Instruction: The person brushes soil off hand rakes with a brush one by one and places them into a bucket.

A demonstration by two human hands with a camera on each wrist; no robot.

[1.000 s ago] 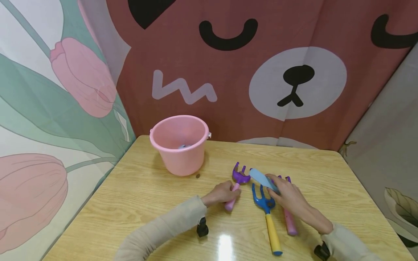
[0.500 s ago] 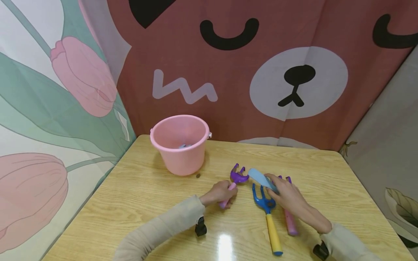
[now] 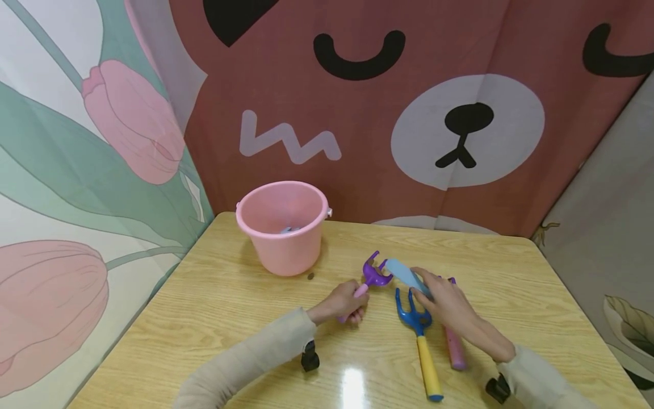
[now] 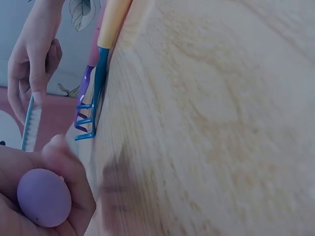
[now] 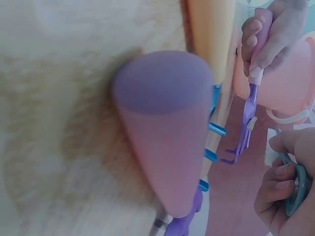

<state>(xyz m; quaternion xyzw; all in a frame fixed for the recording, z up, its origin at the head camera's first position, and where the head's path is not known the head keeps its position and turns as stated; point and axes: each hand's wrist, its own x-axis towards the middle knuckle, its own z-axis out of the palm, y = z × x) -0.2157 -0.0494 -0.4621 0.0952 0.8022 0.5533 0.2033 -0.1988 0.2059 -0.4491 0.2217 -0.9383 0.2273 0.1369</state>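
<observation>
My left hand (image 3: 347,304) grips the pink handle of a small garden hand fork with a purple head (image 3: 377,275). The fork is raised over the table, and a brownish bit of dirt (image 5: 251,123) clings near its tines in the right wrist view. My right hand (image 3: 452,301) holds a light blue brush (image 3: 402,274) by its looped handle, its tip right at the purple tines. White bristles (image 4: 32,130) show under the brush in the left wrist view. Below the right hand lie a blue fork with a yellow handle (image 3: 426,366) and another purple fork with a pink handle (image 3: 455,347), partly hidden.
A pink bucket (image 3: 288,253) stands at the back left of the wooden table (image 3: 204,318), with something bluish-grey inside. A small dark speck (image 3: 310,276) lies beside it. Behind the table hangs a curtain (image 3: 286,85) printed with a bear.
The left hand has drawn slightly left and turned the purple fork, which has risen off its earlier slant. The brush in the right hand has shifted a little left, onto the tines.
</observation>
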